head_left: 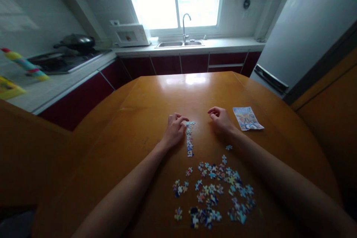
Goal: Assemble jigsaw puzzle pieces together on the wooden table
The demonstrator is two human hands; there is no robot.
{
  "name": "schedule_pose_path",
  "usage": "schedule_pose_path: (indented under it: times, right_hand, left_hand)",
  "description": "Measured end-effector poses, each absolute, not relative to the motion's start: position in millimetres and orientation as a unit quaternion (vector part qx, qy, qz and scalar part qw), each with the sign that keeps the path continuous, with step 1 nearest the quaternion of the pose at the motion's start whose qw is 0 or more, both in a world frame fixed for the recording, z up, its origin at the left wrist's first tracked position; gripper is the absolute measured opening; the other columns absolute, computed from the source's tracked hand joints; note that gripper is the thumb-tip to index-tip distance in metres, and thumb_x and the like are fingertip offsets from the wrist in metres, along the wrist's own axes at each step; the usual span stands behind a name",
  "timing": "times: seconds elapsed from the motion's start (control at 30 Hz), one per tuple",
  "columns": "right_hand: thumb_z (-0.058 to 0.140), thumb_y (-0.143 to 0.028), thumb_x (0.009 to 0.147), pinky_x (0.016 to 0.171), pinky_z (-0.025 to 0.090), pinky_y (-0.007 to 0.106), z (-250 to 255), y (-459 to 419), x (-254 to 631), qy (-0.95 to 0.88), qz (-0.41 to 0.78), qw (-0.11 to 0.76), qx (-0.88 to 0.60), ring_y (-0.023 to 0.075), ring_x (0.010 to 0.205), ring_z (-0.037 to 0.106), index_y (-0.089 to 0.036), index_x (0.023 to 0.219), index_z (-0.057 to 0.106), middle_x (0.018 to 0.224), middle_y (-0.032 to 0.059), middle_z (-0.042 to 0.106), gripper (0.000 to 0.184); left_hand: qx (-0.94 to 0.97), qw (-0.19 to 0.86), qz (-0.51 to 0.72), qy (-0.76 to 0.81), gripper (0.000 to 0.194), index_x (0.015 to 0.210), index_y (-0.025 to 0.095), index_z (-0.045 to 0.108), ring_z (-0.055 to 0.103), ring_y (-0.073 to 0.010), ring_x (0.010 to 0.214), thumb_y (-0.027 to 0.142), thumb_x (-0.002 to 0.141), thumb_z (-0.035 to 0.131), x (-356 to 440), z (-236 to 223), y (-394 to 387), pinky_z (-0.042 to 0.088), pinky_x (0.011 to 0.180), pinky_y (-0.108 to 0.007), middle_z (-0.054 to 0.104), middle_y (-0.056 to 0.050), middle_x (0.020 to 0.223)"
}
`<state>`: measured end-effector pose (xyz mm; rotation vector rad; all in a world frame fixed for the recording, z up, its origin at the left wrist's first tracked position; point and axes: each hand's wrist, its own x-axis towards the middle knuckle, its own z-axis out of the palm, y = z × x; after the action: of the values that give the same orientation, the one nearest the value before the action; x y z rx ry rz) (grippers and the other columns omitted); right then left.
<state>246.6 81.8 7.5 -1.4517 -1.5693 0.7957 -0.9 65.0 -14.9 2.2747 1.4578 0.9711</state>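
A narrow strip of joined jigsaw puzzle pieces (189, 139) lies lengthwise on the wooden table. My left hand (175, 128) rests along its left side, fingers stretched so that the tips touch the strip's far end. To the right of the strip, my right hand (221, 118) is held with thumb and fingers curled together; whether a small piece sits between them I cannot make out. Closer to me, loose jigsaw pieces (212, 189) are spread in a scattered heap between my forearms. One single piece (229, 147) lies apart, near my right forearm.
A creased picture sheet (247, 118) lies right of my right hand. The table (134, 108) has a rounded edge. Beyond it are a counter with a sink (180, 44), a microwave (131, 35), and a pan (76, 41) on the stove. A refrigerator (301, 37) stands at right.
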Motion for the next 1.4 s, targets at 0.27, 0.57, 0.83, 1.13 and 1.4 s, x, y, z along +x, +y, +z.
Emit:
schedule_pose_path:
  times: [0.27, 0.57, 0.83, 1.13, 1.4]
  right_hand:
    - [0.049, -0.01, 0.09, 0.075, 0.045, 0.027, -10.5, 64.8, 229.6, -0.762, 0.244, 0.368, -0.474, 0.0151, 0.082, 0.059, -0.019, 0.094, 0.075, 0.096, 0.0054, 0.062, 0.028]
    - [0.047, -0.026, 0.102, 0.081, 0.044, 0.031, -4.4, 57.4, 228.5, -0.836, 0.177, 0.253, -0.453, 0.0186, 0.094, 0.061, -0.032, 0.121, 0.07, 0.116, 0.0065, 0.061, 0.031]
    - [0.048, -0.013, 0.097, 0.089, 0.046, 0.031, -18.6, 69.0, 231.5, -0.752, 0.281, 0.396, -0.446, 0.0179, 0.096, 0.061, -0.021, 0.106, 0.075, 0.103, 0.0072, 0.062, 0.03]
    - [0.046, -0.007, 0.083, 0.084, 0.048, 0.031, -18.9, 75.0, 234.8, -0.697, 0.322, 0.452, -0.455, 0.0181, 0.09, 0.063, -0.018, 0.09, 0.076, 0.094, 0.007, 0.068, 0.032]
    - [0.049, -0.014, 0.072, 0.068, 0.05, 0.029, -7.1, 79.9, 245.0, -0.599, 0.406, 0.476, -0.5, 0.0166, 0.071, 0.062, -0.015, 0.085, 0.076, 0.084, 0.0064, 0.074, 0.03]
  left_hand:
    - [0.809, 0.112, 0.28, 0.504, 0.029, 0.106, 0.027, 0.073, 0.044, -0.0248, 0.109, 0.013, 0.091, 0.052, -1.0, -11.3, 60.3, 0.04, 0.102, -0.042, 0.053, -0.006, 0.109]
    - [0.813, 0.107, 0.273, 0.504, 0.034, 0.113, 0.028, 0.07, 0.042, -0.0251, 0.109, 0.013, 0.092, 0.047, -2.0, -9.5, 59.8, 0.039, 0.103, -0.045, 0.05, -0.006, 0.114]
    - [0.81, 0.114, 0.274, 0.505, 0.032, 0.107, 0.028, 0.073, 0.044, -0.0247, 0.105, 0.015, 0.091, 0.048, -3.0, -10.7, 61.6, 0.04, 0.1, -0.045, 0.051, -0.006, 0.112]
    - [0.781, 0.126, 0.309, 0.528, 0.024, 0.1, 0.021, 0.069, 0.048, -0.0261, 0.108, 0.016, 0.09, 0.048, -2.5, -9.9, 62.6, 0.042, 0.099, -0.043, 0.06, -0.008, 0.107]
    - [0.774, 0.152, 0.307, 0.533, 0.023, 0.095, 0.019, 0.067, 0.057, -0.0243, 0.098, 0.013, 0.084, 0.048, -2.8, -8.2, 64.3, 0.046, 0.089, -0.039, 0.068, -0.006, 0.096]
